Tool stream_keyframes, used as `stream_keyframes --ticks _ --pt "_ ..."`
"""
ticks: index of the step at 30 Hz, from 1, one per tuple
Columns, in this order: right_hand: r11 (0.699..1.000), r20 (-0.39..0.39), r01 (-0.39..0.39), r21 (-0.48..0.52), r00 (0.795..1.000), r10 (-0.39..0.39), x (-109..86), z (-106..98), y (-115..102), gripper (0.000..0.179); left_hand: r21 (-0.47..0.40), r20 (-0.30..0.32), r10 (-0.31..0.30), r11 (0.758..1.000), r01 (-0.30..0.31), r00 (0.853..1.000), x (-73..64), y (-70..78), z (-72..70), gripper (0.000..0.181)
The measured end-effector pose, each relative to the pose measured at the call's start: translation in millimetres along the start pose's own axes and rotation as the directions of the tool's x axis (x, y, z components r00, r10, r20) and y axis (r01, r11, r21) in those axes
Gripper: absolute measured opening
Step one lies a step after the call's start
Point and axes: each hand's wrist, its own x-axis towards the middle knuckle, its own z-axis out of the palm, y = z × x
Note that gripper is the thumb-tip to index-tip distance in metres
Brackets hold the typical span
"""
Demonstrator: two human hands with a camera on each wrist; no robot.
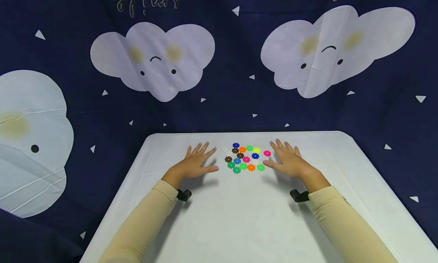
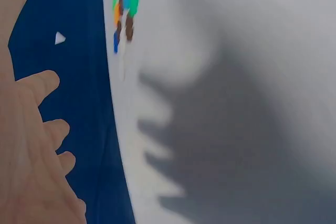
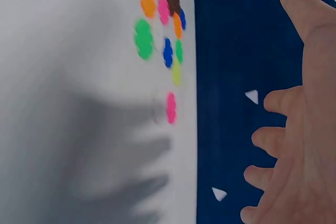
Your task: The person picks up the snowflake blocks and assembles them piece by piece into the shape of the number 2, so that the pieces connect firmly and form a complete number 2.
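Observation:
Several flat, notched plastic discs in many colours lie loosely grouped near the table's far edge, seen in all three views. My left hand [image 1: 194, 163] hovers left of the group with its fingers spread and nothing held. A white disc [image 1: 225, 150] and a brown disc [image 1: 228, 159] are nearest to it. On the other side, my right hand [image 1: 286, 161] is likewise spread and holds nothing; its thumb overlaps the area beside a light green disc [image 1: 261, 167], and a pink disc [image 1: 267, 153] lies near its fingers. Shadows below both hands show them raised over the cloth.
A white cloth covers the table [image 1: 239, 217], whose far edge runs just behind the discs. Behind it hangs a dark blue curtain [image 1: 236, 65] with cloud faces and small white triangles. Each wrist carries a black camera mount [image 1: 184, 195].

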Motion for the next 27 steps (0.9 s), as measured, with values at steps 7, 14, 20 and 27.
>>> stream_keyframes --ticks 7,14,20,27 --pt "0.998 -0.009 0.041 0.045 0.999 -0.041 2.6 29 -12 0.098 -0.017 0.010 0.074 0.997 -0.073 0.997 14.4 19.2 27.0 0.096" --pt "0.992 -0.016 0.069 0.105 0.998 -0.068 0.1 52 -19 0.098 -0.061 0.032 0.092 0.994 -0.090 0.995 23.9 42.7 48.6 0.091" --pt "0.988 -0.042 0.085 0.132 0.996 -0.081 -2.4 65 -18 0.093 -0.047 0.019 0.147 0.988 -0.146 0.989 28.7 55.4 60.8 0.094" --pt "0.985 -0.074 0.108 0.133 0.992 -0.099 -5.4 75 -14 0.090 -0.074 -0.015 0.187 0.979 -0.188 0.982 30.5 58.1 67.2 0.089"
